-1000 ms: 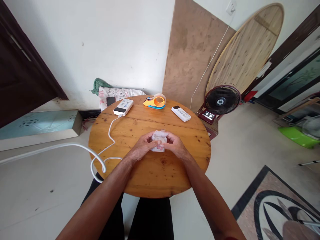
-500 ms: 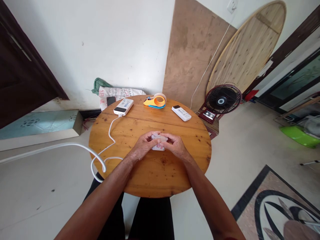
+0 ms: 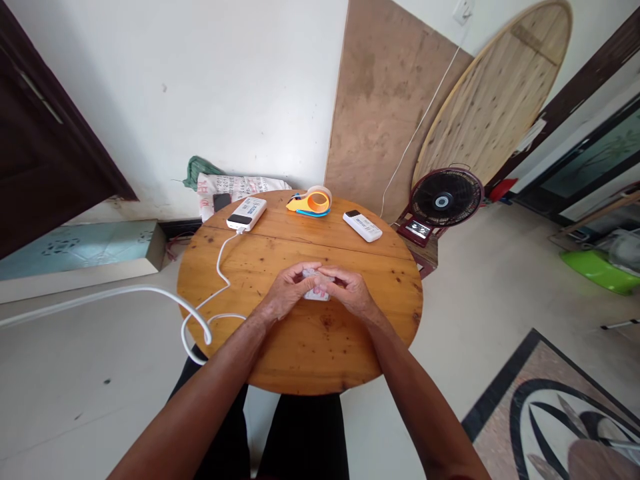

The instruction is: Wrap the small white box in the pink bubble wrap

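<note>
A small pale pack [image 3: 316,294] with reddish print, which looks like a deck of playing cards, is held low over the middle of the round wooden table [image 3: 320,353]. My left hand [image 3: 290,288] grips its left side, thumb on top and fingers curled round the far edge. From the right, my right hand [image 3: 350,290] closes on it in the same way, with the two thumbs near each other. Fingers cover much of the pack, so its far side is hidden.
At the table's back lie a white power bank [image 3: 247,213] with a white cable [image 3: 220,263], an orange-and-blue tape dispenser [image 3: 313,202] and a second white power bank [image 3: 363,226]. A thick white cord [image 3: 150,288] loops at the left edge. A fan [image 3: 445,200] stands behind right.
Both hands stay in place round the pack. The right fingers have shifted slightly, and a little more of the red print shows.
</note>
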The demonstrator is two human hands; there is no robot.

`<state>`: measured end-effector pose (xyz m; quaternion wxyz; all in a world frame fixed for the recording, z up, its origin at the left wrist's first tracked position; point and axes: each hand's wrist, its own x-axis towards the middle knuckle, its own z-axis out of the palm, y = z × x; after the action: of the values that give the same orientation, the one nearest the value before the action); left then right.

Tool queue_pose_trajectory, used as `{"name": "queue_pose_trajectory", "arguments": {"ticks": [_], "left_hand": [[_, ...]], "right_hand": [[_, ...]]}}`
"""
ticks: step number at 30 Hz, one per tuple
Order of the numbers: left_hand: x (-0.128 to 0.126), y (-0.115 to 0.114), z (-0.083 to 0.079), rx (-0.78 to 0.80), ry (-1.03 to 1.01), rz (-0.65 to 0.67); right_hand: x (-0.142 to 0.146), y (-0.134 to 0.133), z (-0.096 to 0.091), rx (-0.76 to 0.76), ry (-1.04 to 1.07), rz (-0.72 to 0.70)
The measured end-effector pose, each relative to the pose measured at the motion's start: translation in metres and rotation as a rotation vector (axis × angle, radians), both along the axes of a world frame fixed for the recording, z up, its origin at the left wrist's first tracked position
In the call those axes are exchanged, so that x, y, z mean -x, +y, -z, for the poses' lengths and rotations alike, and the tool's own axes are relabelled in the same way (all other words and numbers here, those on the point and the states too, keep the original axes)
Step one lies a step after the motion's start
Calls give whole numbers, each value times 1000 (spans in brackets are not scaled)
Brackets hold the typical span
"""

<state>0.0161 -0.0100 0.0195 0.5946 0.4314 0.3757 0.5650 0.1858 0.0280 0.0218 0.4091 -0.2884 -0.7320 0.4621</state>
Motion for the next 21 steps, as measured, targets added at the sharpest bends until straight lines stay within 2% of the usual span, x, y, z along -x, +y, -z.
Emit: {"name": "queue_pose_trajectory", "arguments": {"ticks": [16, 18, 21], "left_hand": [[6, -2, -1, 55, -28, 54], [6, -2, -1, 71, -41, 48], [5, -3, -2, 84, -60, 38]], "right_hand": [[3, -2, 2, 156, -1, 11], [3, -3, 0, 141, -20, 35], [3, -2, -2, 22, -67, 88]]}}
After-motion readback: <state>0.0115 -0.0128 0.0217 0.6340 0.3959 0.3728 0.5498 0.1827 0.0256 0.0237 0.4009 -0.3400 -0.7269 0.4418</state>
